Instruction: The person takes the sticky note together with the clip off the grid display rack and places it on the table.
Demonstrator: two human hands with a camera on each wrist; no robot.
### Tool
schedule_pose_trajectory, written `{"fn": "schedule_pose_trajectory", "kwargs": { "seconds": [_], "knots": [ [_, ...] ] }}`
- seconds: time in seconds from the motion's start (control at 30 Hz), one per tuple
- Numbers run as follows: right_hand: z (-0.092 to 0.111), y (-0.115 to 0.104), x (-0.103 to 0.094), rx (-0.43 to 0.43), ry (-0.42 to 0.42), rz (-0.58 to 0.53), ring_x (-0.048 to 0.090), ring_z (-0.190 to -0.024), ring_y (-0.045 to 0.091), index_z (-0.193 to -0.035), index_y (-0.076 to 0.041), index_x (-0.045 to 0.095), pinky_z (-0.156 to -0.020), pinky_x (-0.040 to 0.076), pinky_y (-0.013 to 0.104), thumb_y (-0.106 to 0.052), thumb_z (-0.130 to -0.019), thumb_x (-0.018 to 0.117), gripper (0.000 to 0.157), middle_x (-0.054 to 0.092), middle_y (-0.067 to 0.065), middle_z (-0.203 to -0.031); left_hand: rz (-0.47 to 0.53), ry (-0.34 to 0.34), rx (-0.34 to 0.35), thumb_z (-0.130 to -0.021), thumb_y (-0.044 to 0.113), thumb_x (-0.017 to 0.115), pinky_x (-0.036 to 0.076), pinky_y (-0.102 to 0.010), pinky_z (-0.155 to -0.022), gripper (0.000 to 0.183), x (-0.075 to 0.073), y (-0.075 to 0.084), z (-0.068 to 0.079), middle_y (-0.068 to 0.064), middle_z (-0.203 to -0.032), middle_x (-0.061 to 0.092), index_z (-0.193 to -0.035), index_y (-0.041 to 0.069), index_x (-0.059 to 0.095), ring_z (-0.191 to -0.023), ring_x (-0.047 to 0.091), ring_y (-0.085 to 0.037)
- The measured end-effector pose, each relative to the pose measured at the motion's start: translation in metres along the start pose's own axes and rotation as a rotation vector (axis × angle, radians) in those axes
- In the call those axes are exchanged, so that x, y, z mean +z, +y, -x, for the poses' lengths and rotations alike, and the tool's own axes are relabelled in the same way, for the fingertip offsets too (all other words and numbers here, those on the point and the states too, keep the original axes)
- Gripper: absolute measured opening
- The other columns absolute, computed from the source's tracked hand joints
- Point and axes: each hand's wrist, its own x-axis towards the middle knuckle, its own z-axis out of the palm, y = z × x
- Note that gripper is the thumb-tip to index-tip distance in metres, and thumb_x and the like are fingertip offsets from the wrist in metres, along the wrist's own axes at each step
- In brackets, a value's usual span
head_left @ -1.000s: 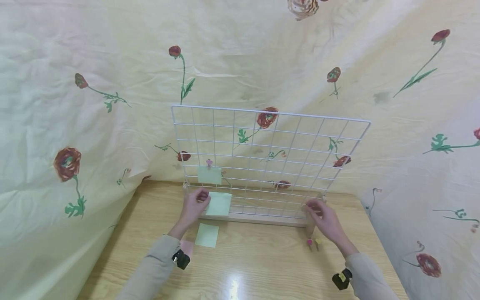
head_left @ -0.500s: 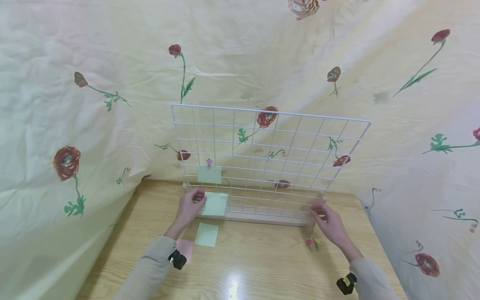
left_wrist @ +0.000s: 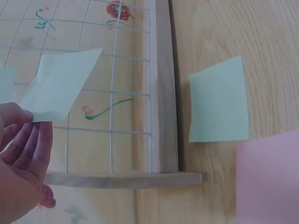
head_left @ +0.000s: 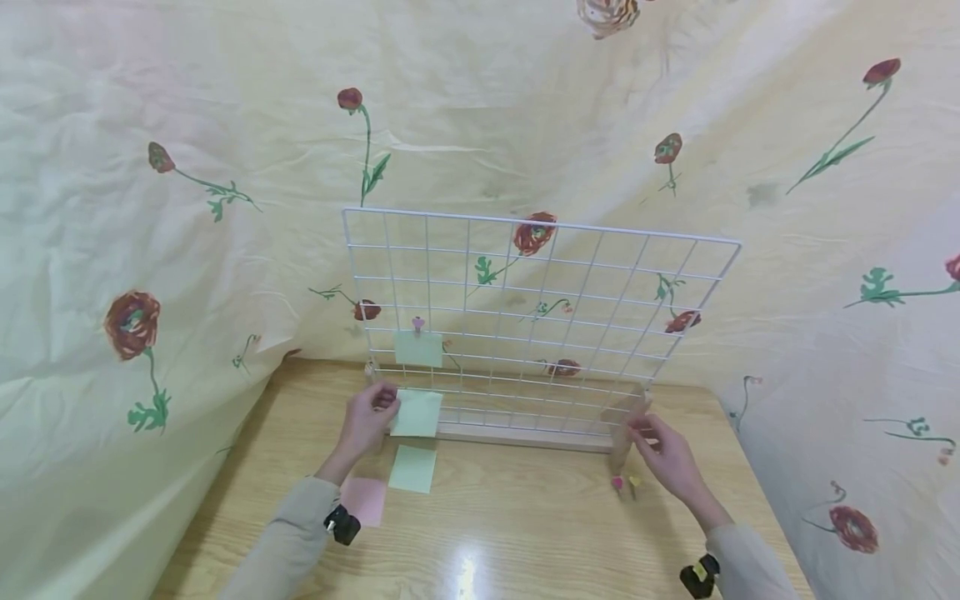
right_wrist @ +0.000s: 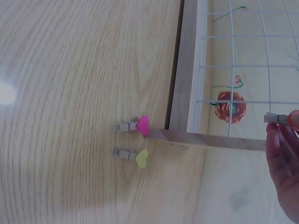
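My left hand (head_left: pixel 366 425) pinches a pale green paper note (head_left: pixel 417 413) by its edge, in front of the lower left of a white wire grid (head_left: pixel 531 305). In the left wrist view the note (left_wrist: pixel 65 84) tilts, with the thumb over its corner. My right hand (head_left: pixel 670 460), by the grid's lower right end, pinches a small wooden clothespin (right_wrist: pixel 275 118) between thumb and fingers; its rear end is hidden by them. Another green note (head_left: pixel 418 348) hangs on the grid under a clothespin with a pink top (head_left: pixel 417 323).
A green note (head_left: pixel 412 469) and a pink note (head_left: pixel 364 502) lie on the wooden table (head_left: pixel 525 525). Two clothespins, one with a pink heart (right_wrist: pixel 143 125) and one with a yellow heart (right_wrist: pixel 142 159), lie near the grid's wooden base (head_left: pixel 525 437). Flowered cloth (head_left: pixel 247 75) hangs behind.
My left hand has moved left and slightly down with the green note, uncovering more of the pink note. My right hand has shifted a little right and down, away from the grid.
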Motion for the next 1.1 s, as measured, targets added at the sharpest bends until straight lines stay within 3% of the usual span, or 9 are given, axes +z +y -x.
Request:
{"fn": "schedule_pose_trajectory", "kwargs": {
  "seconds": [0.27, 0.53, 0.77, 1.1],
  "knots": [
    [0.004, 0.005, -0.008, 0.002, 0.022, -0.007, 0.065, -0.084, 0.036, -0.104, 0.008, 0.061, -0.063, 0.056, 0.025, 0.009, -0.088, 0.062, 0.016, 0.067, 0.020, -0.096, -0.031, 0.032, -0.025, -0.082, -0.011, 0.066, 0.054, -0.022, -0.073, 0.016, -0.009, -0.013, 0.005, -0.015, -0.089, 0.066, -0.097, -0.007, 0.064, -0.083, 0.063, -0.028],
    [0.009, 0.013, -0.010, 0.058, 0.019, 0.029, 0.065, -0.084, 0.030, -0.102, 0.006, 0.061, -0.062, 0.055, 0.025, 0.005, -0.090, 0.062, 0.012, 0.067, 0.018, -0.095, -0.064, 0.046, -0.021, -0.083, -0.010, 0.066, 0.055, -0.025, -0.071, 0.014, -0.020, -0.022, 0.011, -0.015, -0.088, 0.066, -0.095, -0.005, 0.063, -0.081, 0.064, -0.027],
    [0.016, 0.023, -0.010, 0.082, 0.013, 0.029, 0.064, -0.086, 0.034, -0.104, 0.006, 0.061, -0.064, 0.055, 0.024, 0.002, -0.091, 0.061, 0.013, 0.066, 0.019, -0.098, -0.097, 0.066, -0.030, -0.082, -0.010, 0.066, 0.054, -0.023, -0.071, 0.013, -0.028, -0.031, 0.017, -0.017, -0.088, 0.067, -0.094, -0.006, 0.063, -0.081, 0.064, -0.029],
    [0.032, 0.036, -0.007, 0.140, -0.025, 0.050, 0.064, -0.089, 0.037, -0.107, 0.006, 0.060, -0.066, 0.055, 0.025, -0.003, -0.094, 0.060, 0.015, 0.066, 0.020, -0.099, -0.151, 0.077, -0.038, -0.082, -0.010, 0.066, 0.056, -0.029, -0.073, 0.015, -0.040, -0.047, 0.025, -0.018, -0.090, 0.066, -0.096, -0.007, 0.063, -0.083, 0.064, -0.031]
  ]
}}
